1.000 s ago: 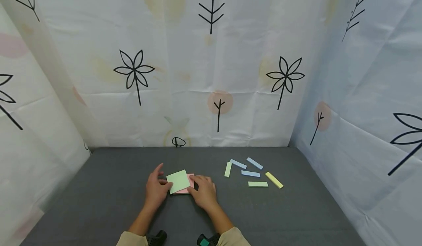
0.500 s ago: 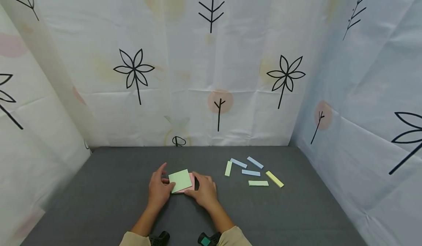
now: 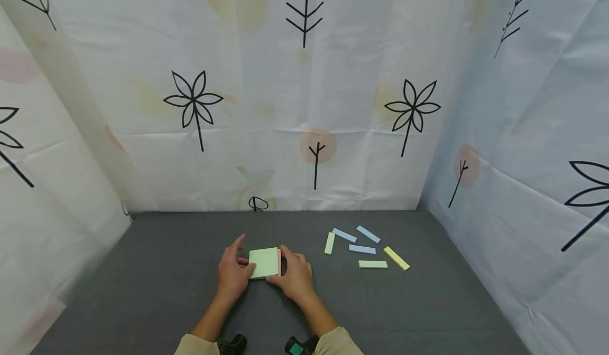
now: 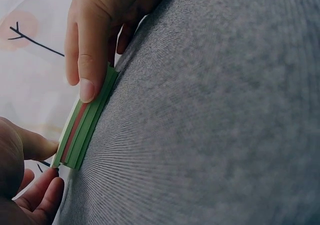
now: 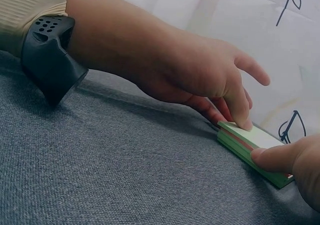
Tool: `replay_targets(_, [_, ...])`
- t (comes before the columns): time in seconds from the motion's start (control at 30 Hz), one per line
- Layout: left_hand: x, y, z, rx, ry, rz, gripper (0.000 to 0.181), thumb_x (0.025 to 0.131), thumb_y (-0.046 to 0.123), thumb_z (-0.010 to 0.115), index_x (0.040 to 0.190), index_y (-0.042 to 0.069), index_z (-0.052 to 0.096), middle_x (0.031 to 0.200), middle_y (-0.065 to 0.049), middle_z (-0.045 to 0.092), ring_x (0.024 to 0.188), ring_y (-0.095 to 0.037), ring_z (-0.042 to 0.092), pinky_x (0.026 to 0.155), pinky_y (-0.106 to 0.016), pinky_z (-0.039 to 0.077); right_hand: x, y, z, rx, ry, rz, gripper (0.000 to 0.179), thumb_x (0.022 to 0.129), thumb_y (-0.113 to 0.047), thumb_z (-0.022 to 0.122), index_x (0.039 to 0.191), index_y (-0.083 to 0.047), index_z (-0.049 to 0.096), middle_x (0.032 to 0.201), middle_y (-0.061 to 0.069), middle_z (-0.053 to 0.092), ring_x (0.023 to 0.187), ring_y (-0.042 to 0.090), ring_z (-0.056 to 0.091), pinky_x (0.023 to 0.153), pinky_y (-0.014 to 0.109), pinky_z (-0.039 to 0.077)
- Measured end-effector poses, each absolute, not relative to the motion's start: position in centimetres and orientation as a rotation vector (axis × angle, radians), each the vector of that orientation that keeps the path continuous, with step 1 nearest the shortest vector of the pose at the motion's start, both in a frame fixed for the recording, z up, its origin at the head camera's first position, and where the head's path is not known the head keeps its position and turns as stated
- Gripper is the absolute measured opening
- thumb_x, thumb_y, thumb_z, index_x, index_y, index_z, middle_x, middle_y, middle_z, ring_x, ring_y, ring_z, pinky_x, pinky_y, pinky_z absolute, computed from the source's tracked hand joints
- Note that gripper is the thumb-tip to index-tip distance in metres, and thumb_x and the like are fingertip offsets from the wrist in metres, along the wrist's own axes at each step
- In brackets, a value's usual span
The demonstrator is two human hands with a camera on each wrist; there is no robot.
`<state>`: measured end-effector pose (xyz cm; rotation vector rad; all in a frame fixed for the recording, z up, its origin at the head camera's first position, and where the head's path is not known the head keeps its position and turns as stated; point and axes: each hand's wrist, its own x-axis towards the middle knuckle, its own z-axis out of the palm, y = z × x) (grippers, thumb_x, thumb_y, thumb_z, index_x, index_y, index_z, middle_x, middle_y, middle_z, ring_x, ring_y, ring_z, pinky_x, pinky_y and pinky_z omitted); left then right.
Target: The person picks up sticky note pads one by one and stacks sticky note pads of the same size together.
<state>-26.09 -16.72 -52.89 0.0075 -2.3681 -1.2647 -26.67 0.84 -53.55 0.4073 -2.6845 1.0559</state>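
A square light green sticky note pad (image 3: 264,263) tops a small stack on the table. Below it a pink layer (image 3: 279,264) shows as a sliver on the right. From the side, the left wrist view shows green layers (image 4: 86,137) under the pink one. My left hand (image 3: 232,277) pinches the top pad at its left edge, thumb on top and fingertips at the side. My right hand (image 3: 297,278) holds the stack from the right, its thumb on the near edge and index finger toward the far corner. Its other fingers are partly hidden.
Right of the hands lie several narrow paper strips: blue strips (image 3: 362,250), green strips (image 3: 373,264) and a yellow strip (image 3: 396,259). The grey cloth-covered table (image 3: 404,313) ends at a patterned white curtain (image 3: 357,175) behind and at both sides.
The green top pad has turned and slid right, so it now lies almost square over the pink layer. My left hand has moved slightly right with it; the right hand has hardly moved.
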Motion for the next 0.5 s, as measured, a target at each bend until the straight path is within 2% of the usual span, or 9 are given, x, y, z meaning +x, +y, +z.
replay_targets(0.5, [-26.19,-16.33,-53.14,-0.015,-2.373,-1.234,0.077,0.075,-0.006,0.076,0.145,0.008,0.045,0.120,-0.018,0.053,0.082,-0.024,0.062,0.068,-0.040,0.052,-26.77,0.92,-53.78,0.402,-2.688,1.052,0.082,0.071,-0.037,0.087,0.141,-0.012,0.051,0.127,0.000,0.061,0.116,0.027,0.051,0.092,0.050,0.039])
